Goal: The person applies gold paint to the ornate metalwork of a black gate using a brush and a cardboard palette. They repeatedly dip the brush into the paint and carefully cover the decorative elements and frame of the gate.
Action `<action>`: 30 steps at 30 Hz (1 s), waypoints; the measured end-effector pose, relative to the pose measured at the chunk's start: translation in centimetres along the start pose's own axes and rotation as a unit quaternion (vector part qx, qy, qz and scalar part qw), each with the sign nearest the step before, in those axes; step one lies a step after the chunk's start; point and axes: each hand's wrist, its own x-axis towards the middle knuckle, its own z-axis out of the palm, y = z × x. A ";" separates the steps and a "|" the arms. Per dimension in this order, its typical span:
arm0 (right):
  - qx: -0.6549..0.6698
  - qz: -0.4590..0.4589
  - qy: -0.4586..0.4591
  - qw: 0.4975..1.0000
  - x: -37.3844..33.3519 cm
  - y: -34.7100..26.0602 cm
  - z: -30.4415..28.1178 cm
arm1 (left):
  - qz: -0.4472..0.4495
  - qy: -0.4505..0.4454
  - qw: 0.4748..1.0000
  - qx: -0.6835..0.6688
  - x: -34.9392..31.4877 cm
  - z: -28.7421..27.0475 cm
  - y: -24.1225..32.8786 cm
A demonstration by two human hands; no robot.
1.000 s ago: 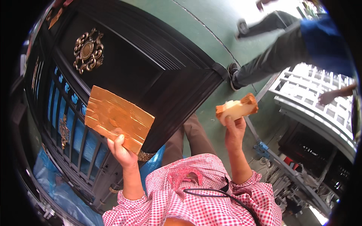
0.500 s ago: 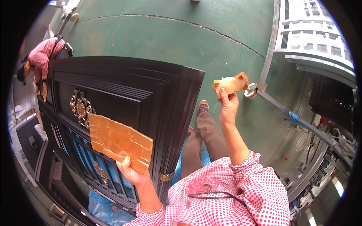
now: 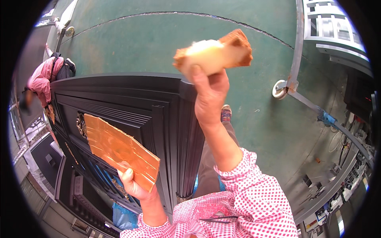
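Note:
My left hand grips a flat, shiny orange-brown piece of cardboard by its near edge, thumb on top. The sheet is held over a large dark door with raised mouldings and partly covers its ornate metal medallion. Raised above the door's right end, my right hand is closed on a cream pad with ragged brown ends. Motion blurs this pad, so I cannot tell whether it is sponge or folded cloth. The two hands are apart.
A co-worker in pink bends over the door's far left end. Right of me runs a metal frame with a white caster wheel. White slatted panels stand at upper right. Blue plastic lies below the door.
My right hand has swung up and left with the pad, from over the floor to above the door's right end. My left hand still holds the cardboard, now tilted more steeply.

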 end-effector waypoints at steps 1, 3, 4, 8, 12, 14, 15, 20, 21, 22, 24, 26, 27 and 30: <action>-0.105 0.000 -0.023 0.994 0.4 0.5 -0.5 | 0.008 0.003 1.000 0.005 0.4 0.3 -0.3; -0.107 -0.025 -0.006 0.994 -0.5 1.0 -1.4 | 0.030 0.017 0.999 0.012 0.7 0.6 -0.4; -0.098 -0.002 0.014 0.995 -1.1 0.8 -2.3 | 0.026 0.019 0.999 0.029 0.8 -0.1 -0.3; 0.031 0.001 0.123 0.992 0.6 0.3 -6.6 | 0.014 0.012 0.998 0.055 1.5 -0.3 -0.2; 0.036 -0.056 0.033 0.997 1.3 1.1 -1.0 | 0.009 0.003 0.998 0.068 1.8 -1.0 -0.1; 0.038 -0.032 -0.015 0.999 1.6 2.0 0.5 | 0.002 -0.001 0.997 0.072 2.1 -0.9 0.0; 0.038 -0.040 -0.019 0.998 2.0 2.3 0.2 | -0.001 -0.004 0.997 0.074 2.2 -0.8 0.1; 0.036 -0.030 0.070 0.996 3.2 1.0 -5.1 | 0.015 0.011 0.996 0.086 2.2 -1.0 0.5; 0.049 -0.015 0.082 0.995 2.5 1.0 -7.4 | 0.014 0.007 0.996 0.089 2.3 -1.0 0.3; 0.063 -0.001 0.092 0.994 1.7 0.9 -8.9 | 0.013 0.005 0.996 0.090 2.5 -0.8 0.1; 0.006 0.012 0.129 0.992 -0.4 -0.2 -10.2 | 0.006 0.005 0.995 0.099 2.4 -0.5 0.0; -0.072 -0.010 0.124 0.990 -2.0 -0.4 -11.2 | 0.007 0.015 0.994 0.107 2.4 -0.4 -0.4; -0.130 -0.022 0.125 0.983 -2.8 -0.5 -11.1 | 0.007 0.009 0.994 0.107 2.5 -0.2 -0.5; -0.193 -0.014 0.118 0.974 -4.6 -0.9 -10.5 | 0.005 -0.003 0.996 0.090 2.7 0.2 -1.1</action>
